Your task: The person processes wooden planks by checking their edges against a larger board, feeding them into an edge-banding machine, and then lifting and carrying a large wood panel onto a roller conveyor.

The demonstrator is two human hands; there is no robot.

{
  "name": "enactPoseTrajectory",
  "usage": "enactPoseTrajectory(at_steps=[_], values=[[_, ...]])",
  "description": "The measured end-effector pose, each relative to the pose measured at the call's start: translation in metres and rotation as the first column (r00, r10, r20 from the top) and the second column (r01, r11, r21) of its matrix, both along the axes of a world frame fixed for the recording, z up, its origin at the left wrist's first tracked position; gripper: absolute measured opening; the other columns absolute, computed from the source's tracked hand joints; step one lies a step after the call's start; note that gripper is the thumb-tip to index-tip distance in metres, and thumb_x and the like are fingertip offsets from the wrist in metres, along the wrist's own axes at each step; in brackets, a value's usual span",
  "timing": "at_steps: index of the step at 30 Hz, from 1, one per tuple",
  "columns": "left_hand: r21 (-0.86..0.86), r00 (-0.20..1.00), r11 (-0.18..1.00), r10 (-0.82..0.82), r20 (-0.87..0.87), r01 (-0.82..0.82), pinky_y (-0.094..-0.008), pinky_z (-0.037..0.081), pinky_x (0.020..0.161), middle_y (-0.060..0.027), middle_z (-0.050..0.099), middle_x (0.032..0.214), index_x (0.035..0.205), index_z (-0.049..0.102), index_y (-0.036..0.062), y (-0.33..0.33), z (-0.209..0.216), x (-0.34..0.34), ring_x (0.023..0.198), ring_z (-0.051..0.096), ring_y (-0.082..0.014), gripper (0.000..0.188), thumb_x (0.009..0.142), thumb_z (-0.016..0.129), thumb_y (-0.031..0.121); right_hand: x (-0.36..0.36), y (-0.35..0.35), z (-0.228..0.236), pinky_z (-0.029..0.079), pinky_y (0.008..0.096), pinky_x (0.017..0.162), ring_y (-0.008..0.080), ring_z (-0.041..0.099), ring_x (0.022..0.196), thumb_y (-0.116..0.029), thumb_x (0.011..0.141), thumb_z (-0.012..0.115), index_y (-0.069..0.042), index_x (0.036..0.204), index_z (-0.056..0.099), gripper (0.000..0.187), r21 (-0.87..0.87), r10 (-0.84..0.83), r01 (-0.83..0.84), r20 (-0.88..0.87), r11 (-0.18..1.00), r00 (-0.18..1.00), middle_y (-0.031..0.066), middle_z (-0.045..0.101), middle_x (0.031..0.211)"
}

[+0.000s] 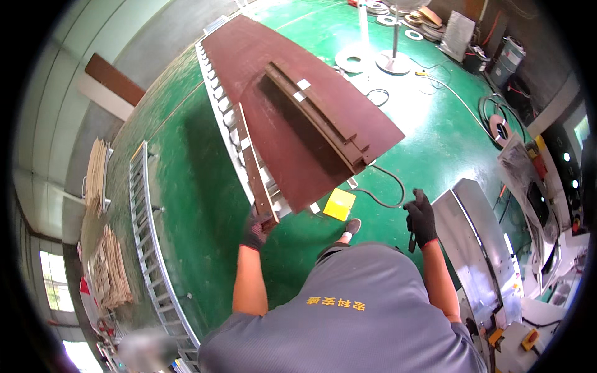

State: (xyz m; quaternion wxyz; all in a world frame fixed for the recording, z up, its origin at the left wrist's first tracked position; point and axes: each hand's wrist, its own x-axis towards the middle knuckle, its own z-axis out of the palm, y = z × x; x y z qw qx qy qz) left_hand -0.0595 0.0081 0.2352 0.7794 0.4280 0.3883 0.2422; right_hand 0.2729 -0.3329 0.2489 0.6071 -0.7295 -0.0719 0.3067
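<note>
My left hand (254, 232), in a dark glove, is closed on the near end of a long narrow brown strip (249, 152) that carries a small white label. The strip lies along the left edge of a large reddish-brown panel (367, 112). My right hand (422, 219), also gloved, is raised to the right of the panel with its fingers apart and nothing visible in it. Several long brown profiles (311, 112) with white labels are stacked on the panel. Beneath the panel, the pale support frame (217, 105) shows along the left side.
A yellow box-like object (339, 204) sits on the green floor near my foot, beside a dark cable (398, 186). A roller conveyor (144, 230) runs along the left. Metal machine covers (469, 236) stand close on the right. Farther off are a stand base (393, 62) and coils (497, 127).
</note>
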Motion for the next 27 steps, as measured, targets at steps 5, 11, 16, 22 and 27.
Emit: enactPoseTrajectory(at_steps=[5,11,16,22,27], values=[[0.657,0.835,0.684,0.129,-0.535,0.316,-0.0407,0.053,0.078,-0.0185,0.059,0.115,0.132,0.042,0.0032,0.012,0.099,-0.016,0.092,0.064,-0.0307,0.058,0.077,0.059,0.0,-0.014,0.076,0.059,0.041,0.0235,0.046,0.0088,0.048,0.054,-0.009,0.086,0.054,-0.005,0.132,0.043,0.048,0.087,0.294,-0.318,0.219,0.944,0.93,0.0054,0.062,0.088],[0.839,0.578,0.108,0.678,-0.454,0.533,-0.0383,0.05,0.077,-0.0174,0.065,0.098,0.121,0.054,0.0038,-0.025,0.26,0.033,0.087,0.063,-0.0334,0.05,0.074,0.071,0.011,-0.043,0.13,0.144,0.043,0.0372,0.096,0.0314,0.054,0.116,-0.004,0.085,0.053,-0.005,0.133,0.044,0.048,0.16,0.445,-0.637,0.588,0.754,0.675,0.0178,0.053,0.127],[0.885,0.988,-0.46,0.157,0.003,0.071,-0.0395,0.047,0.07,-0.0122,0.063,0.082,0.093,0.066,0.0023,-0.044,0.305,0.09,0.072,0.059,-0.0272,0.036,0.064,0.082,0.017,-0.077,0.154,0.224,0.043,0.0352,0.096,0.026,0.056,0.109,0.01,0.075,0.048,-0.003,0.136,0.041,0.063,0.286,0.227,-0.677,0.795,0.678,0.563,0.0165,0.05,0.132],[0.895,0.961,-0.367,-0.205,0.187,-0.252,-0.04,0.047,0.074,-0.0059,0.064,0.088,0.093,0.069,0.0065,-0.071,0.3,0.158,0.078,0.058,-0.0261,0.035,0.062,0.083,0.015,-0.076,0.155,0.237,0.044,0.0402,0.097,0.0371,0.049,0.119,0.006,0.076,0.054,-0.004,0.133,0.044,0.058,0.402,-0.016,-0.624,0.848,0.67,0.53,0.0191,0.049,0.131],[0.9,0.97,-0.377,-0.182,0.16,-0.219,-0.0409,0.048,0.079,-0.0069,0.065,0.092,0.094,0.069,0.0068,-0.076,0.29,0.173,0.086,0.059,-0.0271,0.035,0.064,0.082,0.018,-0.065,0.143,0.24,0.047,0.0393,0.093,0.0371,0.054,0.113,0.005,0.077,0.056,-0.004,0.13,0.047,0.055,0.376,-0.006,-0.582,0.844,0.721,0.536,0.0191,0.054,0.126]])
